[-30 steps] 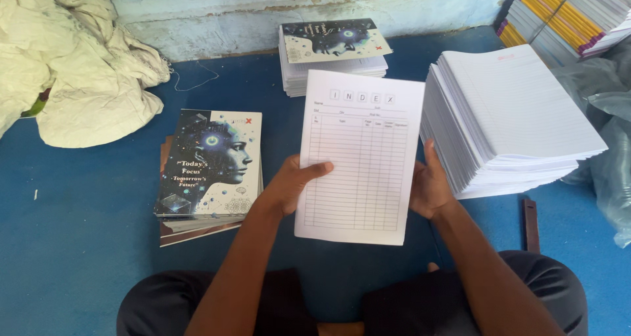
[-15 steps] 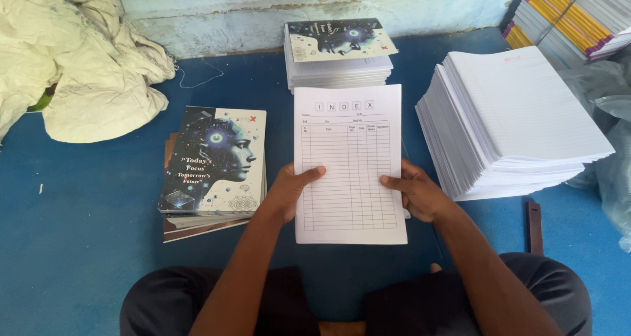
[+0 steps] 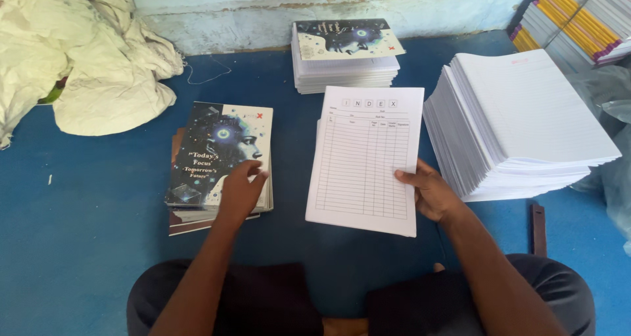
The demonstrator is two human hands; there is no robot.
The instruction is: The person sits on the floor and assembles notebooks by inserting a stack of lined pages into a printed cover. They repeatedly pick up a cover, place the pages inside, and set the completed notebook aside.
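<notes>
Head view, I logged that the left hand (image 3: 238, 190) had left the white ruled index-page bundle (image 3: 365, 160) for the dark printed cover stack (image 3: 220, 157), fingers spread flat, while the right hand (image 3: 428, 192) stayed pinched on the bundle's edge on the blue floor.

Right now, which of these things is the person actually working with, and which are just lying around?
In use:
- left hand on the printed covers
- right hand holding the ruled page block
- tall stack of lined sheets
- far cover-topped pile

Lying about:
- crumpled white cloth
- bundles with yellow spines
- dark strip
</notes>
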